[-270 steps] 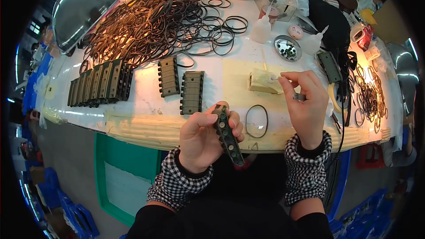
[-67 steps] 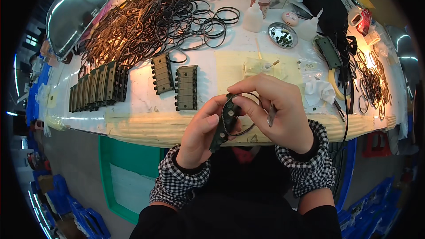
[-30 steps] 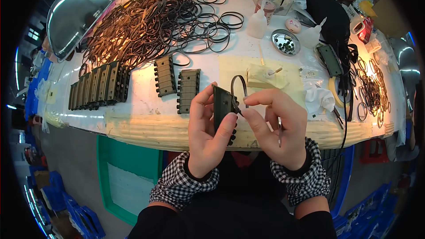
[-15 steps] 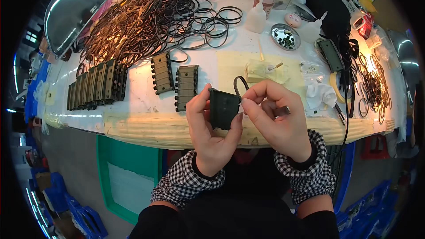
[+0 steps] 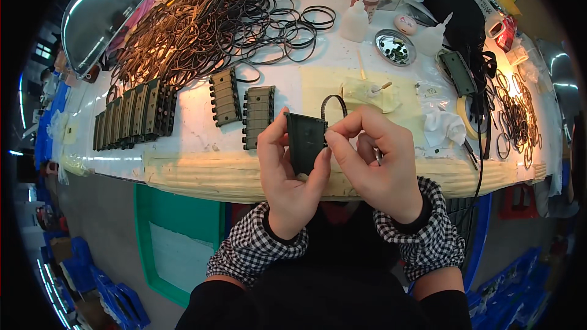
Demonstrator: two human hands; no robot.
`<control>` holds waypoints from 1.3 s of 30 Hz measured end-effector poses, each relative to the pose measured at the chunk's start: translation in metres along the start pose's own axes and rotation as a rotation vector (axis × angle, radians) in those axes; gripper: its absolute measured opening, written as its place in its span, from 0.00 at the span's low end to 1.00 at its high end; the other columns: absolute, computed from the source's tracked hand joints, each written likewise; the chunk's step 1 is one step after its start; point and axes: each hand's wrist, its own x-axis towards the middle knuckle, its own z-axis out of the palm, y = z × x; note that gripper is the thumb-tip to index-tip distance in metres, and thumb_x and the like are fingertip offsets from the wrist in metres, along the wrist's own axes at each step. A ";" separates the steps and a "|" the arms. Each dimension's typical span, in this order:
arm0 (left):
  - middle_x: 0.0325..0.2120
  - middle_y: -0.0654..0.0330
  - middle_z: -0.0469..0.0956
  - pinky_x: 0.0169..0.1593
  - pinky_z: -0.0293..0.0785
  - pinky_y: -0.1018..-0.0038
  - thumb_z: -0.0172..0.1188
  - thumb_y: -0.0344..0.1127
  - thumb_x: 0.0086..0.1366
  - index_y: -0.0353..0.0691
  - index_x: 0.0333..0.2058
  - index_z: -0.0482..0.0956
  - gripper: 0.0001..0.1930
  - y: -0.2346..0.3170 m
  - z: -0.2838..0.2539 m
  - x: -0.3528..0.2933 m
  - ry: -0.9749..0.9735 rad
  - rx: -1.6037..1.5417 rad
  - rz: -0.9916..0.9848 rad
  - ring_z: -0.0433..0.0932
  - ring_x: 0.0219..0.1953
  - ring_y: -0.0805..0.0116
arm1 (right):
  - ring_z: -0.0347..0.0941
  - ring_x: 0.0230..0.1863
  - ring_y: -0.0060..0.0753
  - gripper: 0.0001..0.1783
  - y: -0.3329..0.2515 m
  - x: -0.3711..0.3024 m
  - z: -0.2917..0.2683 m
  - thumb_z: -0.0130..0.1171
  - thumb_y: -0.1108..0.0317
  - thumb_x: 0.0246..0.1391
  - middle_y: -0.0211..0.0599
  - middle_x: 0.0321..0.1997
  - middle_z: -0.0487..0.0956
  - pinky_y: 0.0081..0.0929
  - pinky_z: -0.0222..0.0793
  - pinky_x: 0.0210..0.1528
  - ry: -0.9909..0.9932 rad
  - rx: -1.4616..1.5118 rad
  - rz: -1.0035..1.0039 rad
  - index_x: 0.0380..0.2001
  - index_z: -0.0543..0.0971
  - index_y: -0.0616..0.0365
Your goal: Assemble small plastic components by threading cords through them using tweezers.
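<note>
My left hand [image 5: 284,174] is closed around a dark green, flat plastic housing [image 5: 304,140], thumb on its right side and fingers at its left edge. Against the right edge of that housing my right hand [image 5: 385,162] pinches a thin black ribbed belt [image 5: 334,99], which arches up in a loop above the fingertips. A bit of shiny metal shows among the curled fingers of the right hand; its kind is hidden. Just left of the hands, two similar housings with black knobs along one side, one nearer [image 5: 258,116] and one farther [image 5: 225,96], lie on the table.
A row of several housings [image 5: 134,116] stands at the left. Behind it spreads a big tangle of belts [image 5: 183,36]. A round metal dish [image 5: 380,38] with small dark green parts, a white squeeze bottle [image 5: 354,21] and a yellow tape roll [image 5: 465,119] are to the right. Padding [image 5: 189,174] covers the front edge.
The housing has turned slightly and shifted a little left in my left hand. My right hand has moved a little left and up with the belt, its fingertips still against the housing's edge.
</note>
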 end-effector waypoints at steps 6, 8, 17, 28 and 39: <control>0.46 0.55 0.64 0.47 0.73 0.75 0.60 0.17 0.53 0.29 0.60 0.53 0.36 0.001 -0.003 0.000 -0.021 -0.015 0.053 0.70 0.47 0.71 | 0.71 0.20 0.20 0.05 0.001 0.001 0.000 0.60 0.75 0.48 0.34 0.22 0.75 0.18 0.65 0.22 -0.043 0.062 0.085 0.27 0.75 0.64; 0.47 0.56 0.63 0.47 0.74 0.75 0.60 0.16 0.52 0.29 0.60 0.54 0.37 -0.002 -0.001 -0.001 0.019 0.036 0.085 0.70 0.47 0.71 | 0.72 0.21 0.22 0.05 0.003 0.000 0.002 0.60 0.75 0.48 0.36 0.23 0.75 0.18 0.66 0.23 -0.047 0.030 0.042 0.28 0.74 0.64; 0.47 0.57 0.62 0.47 0.73 0.75 0.60 0.15 0.49 0.30 0.59 0.54 0.38 -0.006 -0.003 -0.008 0.032 0.029 0.076 0.68 0.48 0.70 | 0.63 0.18 0.21 0.05 0.004 0.000 0.001 0.58 0.74 0.50 0.32 0.21 0.72 0.19 0.58 0.20 -0.105 -0.094 -0.059 0.27 0.72 0.62; 0.46 0.57 0.68 0.47 0.68 0.76 0.56 0.32 0.62 0.34 0.55 0.60 0.24 0.016 -0.023 0.016 -0.264 -0.519 -0.534 0.70 0.43 0.73 | 0.76 0.34 0.37 0.16 -0.012 0.010 -0.016 0.62 0.77 0.46 0.36 0.32 0.76 0.27 0.72 0.31 0.014 -0.273 -0.403 0.41 0.77 0.56; 0.47 0.62 0.71 0.42 0.67 0.81 0.52 0.32 0.66 0.34 0.56 0.62 0.20 0.013 -0.025 0.015 -0.337 -0.556 -0.483 0.68 0.39 0.81 | 0.76 0.29 0.38 0.08 0.002 0.014 -0.017 0.60 0.77 0.48 0.37 0.29 0.78 0.28 0.70 0.30 -0.158 -0.198 -0.360 0.34 0.78 0.58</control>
